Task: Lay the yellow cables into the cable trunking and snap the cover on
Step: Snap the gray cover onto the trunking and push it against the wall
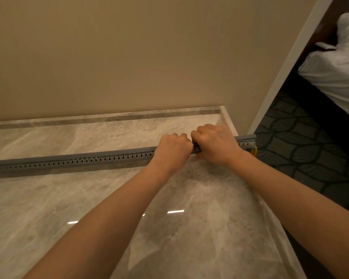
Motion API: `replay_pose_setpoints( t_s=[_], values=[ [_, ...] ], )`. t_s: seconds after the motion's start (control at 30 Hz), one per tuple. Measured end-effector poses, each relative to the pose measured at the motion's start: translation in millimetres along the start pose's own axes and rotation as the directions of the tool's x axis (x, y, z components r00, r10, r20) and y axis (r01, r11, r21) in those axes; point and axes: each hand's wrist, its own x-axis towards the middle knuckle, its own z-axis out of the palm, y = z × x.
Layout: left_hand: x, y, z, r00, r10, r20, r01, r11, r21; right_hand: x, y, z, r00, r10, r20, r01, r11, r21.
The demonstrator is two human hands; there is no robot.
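Grey trunking lies left-right across marble floor. Left hand, right hand fisted side by side, pressing cover near right end; yellow cables peek out there.

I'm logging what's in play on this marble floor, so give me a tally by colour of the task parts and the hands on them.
Grey: 1, the cable trunking
Yellow: 1, a bit of cable showing at the trunking's right end
Bare hands: 2, left hand and right hand, both closed on the trunking
Total: 4
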Motion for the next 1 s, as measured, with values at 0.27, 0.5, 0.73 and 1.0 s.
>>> replay_pose_setpoints(
  t_s=[0.27,0.5,0.73,1.0],
  values=[
    [4,-3,0,0.999,0.032,0.012,-0.032,0.999,-0.003,-16,2,7,0.998,0.010,-0.060,-0.008,0.999,0.031],
    [6,-5,6,0.999,0.032,0.000,-0.032,0.999,-0.038,-41,35,7,0.991,0.136,-0.016,-0.136,0.991,-0.007],
    [7,-5,6,1.000,0.021,-0.002,-0.021,0.998,-0.054,-57,62,-1,0.985,0.170,0.024,-0.169,0.985,-0.034],
    [6,-5,5,1.000,-0.008,0.013,0.009,0.997,-0.077,-45,70,-9,0.986,0.124,0.112,-0.123,0.992,-0.021]
  ],
)
